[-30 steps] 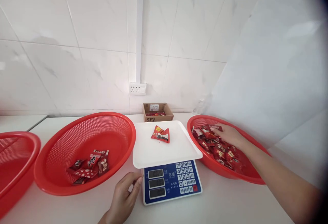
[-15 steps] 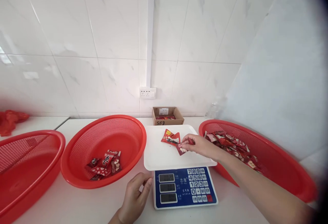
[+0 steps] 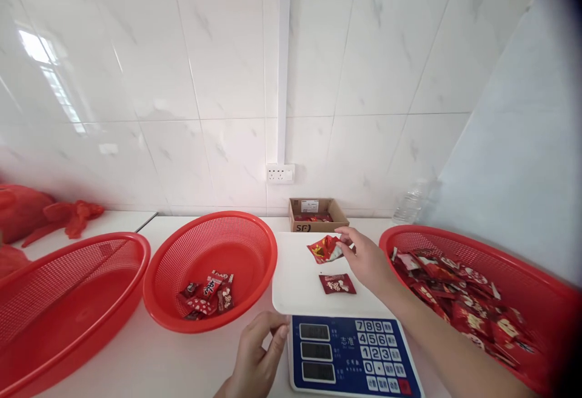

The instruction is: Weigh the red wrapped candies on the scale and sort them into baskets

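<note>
On the white tray (image 3: 293, 276) of a blue digital scale (image 3: 350, 355) lie two small packets. My right hand (image 3: 364, 258) reaches over the tray, its thumb and fingers pinching the right end of a shiny red and yellow snack packet (image 3: 324, 249). Nearer me, a dark red snack packet (image 3: 337, 284) lies flat and untouched. My left hand (image 3: 260, 352) rests at the scale's left edge, fingers curled in and thumb close to the index finger, with nothing visible in it. The digits on the displays are too faint to read.
A round red basket (image 3: 157, 258) at centre left holds several packets; a red basket (image 3: 536, 276) on the right holds a large heap. Another red basket (image 3: 136, 246) stands far left. Behind the tray are a cardboard box (image 3: 339, 215), a clear plastic container (image 3: 409, 204) and a wall socket (image 3: 280, 173).
My right hand has let go of the dark red packet, which now lies apart on the tray, and has moved back to the red and yellow one. The view has shifted left.
</note>
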`<state>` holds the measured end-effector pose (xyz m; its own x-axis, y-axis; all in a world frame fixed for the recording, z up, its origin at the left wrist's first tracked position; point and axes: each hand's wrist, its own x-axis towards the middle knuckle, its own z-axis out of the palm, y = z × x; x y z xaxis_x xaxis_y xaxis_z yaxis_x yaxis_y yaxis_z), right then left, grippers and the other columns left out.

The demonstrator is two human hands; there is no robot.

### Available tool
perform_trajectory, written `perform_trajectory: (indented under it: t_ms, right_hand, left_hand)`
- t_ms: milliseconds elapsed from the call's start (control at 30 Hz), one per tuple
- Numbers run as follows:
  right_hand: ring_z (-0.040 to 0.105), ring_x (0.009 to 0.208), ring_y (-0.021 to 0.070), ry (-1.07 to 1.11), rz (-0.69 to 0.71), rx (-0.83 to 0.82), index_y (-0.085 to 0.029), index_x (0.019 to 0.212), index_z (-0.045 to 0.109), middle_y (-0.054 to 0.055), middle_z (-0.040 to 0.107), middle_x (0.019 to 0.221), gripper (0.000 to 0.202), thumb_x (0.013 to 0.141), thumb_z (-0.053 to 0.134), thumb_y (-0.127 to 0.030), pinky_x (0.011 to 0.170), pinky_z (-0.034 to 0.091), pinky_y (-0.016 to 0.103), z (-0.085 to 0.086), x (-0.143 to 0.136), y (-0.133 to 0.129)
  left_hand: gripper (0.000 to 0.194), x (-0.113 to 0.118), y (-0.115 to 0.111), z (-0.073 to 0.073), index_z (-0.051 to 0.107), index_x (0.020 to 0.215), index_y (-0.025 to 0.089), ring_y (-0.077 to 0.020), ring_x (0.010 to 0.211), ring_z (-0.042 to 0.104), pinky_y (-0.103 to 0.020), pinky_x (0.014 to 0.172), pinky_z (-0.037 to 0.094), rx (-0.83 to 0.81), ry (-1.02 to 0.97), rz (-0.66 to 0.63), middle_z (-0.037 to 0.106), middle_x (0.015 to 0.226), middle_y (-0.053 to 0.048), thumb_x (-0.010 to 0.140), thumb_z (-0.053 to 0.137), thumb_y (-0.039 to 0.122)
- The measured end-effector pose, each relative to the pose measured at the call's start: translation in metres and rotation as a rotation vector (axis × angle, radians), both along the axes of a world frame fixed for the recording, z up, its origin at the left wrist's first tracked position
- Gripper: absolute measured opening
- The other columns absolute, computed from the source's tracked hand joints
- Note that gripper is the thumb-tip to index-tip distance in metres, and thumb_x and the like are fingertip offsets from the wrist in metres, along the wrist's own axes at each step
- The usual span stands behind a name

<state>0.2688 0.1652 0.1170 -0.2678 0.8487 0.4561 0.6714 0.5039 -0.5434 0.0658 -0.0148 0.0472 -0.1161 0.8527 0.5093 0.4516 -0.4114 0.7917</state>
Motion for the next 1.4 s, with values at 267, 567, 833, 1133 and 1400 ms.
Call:
perform_trajectory:
  t_ms: [267,567,833,1133,1400]
  right_hand:
    - [0.064,0.089,0.0227,0.157,0.353,-0.012,-0.030,0.098,0.064,0.004,0.069,0.096,0.023,0.087,0.046,-0.039,0.080,0.052,0.039,0.015,0.000,-0.097]
    - [0.062,0.073,0.0176,0.439,0.278,-0.367,-0.026,0.095,0.056,0.002,0.063,0.080,0.032,0.079,0.053,-0.053,0.065,0.053,0.030,-0.002,0.017,-0.099]
    - [0.057,0.066,0.0160,0.589,0.109,-0.400,-0.022,0.088,0.054,0.004,0.060,0.078,0.035,0.074,0.056,-0.054,0.061,0.049,0.030,-0.017,0.012,-0.015]
    - [0.049,0.119,0.0267,-0.090,-0.027,-0.137,-0.019,0.109,0.064,0.013,0.055,0.124,0.036,0.082,0.048,-0.037,0.103,0.035,0.043,-0.039,0.022,0.014]
    - [0.008,0.141,0.0318,-0.375,0.211,-0.265,-0.031,0.137,0.045,0.004,0.023,0.153,0.052,0.088,0.042,-0.049,0.109,0.018,0.055,-0.055,-0.002,-0.015]
  left_hand:
    - [0.063,0.024,0.015,0.031,0.046,0.131,0.020,-0.0292,0.120,0.050,-0.042,0.096,0.044,-0.105,-0.221,-0.051,0.051,0.133,-0.016,0.075,0.069,0.040]
    - [0.045,0.039,0.008,0.034,0.063,0.101,0.017,-0.0166,0.076,0.063,-0.030,0.067,0.052,-0.373,-0.696,-0.202,0.067,0.088,-0.006,0.079,0.058,0.057]
    - [0.041,0.019,0.004,0.029,0.060,0.101,0.019,-0.0153,0.070,0.062,-0.032,0.067,0.052,-0.228,-0.628,-0.017,0.065,0.086,-0.005,0.081,0.056,0.054]
    - [0.038,0.010,0.001,0.016,0.062,0.095,0.018,-0.0158,0.069,0.063,-0.031,0.068,0.053,-0.186,-0.505,0.037,0.066,0.075,-0.003,0.083,0.054,0.053]
    - [0.029,0.007,-0.003,-0.006,0.066,0.090,0.017,-0.0161,0.067,0.064,-0.026,0.063,0.054,-0.082,-0.247,0.041,0.068,0.071,-0.005,0.088,0.050,0.041]
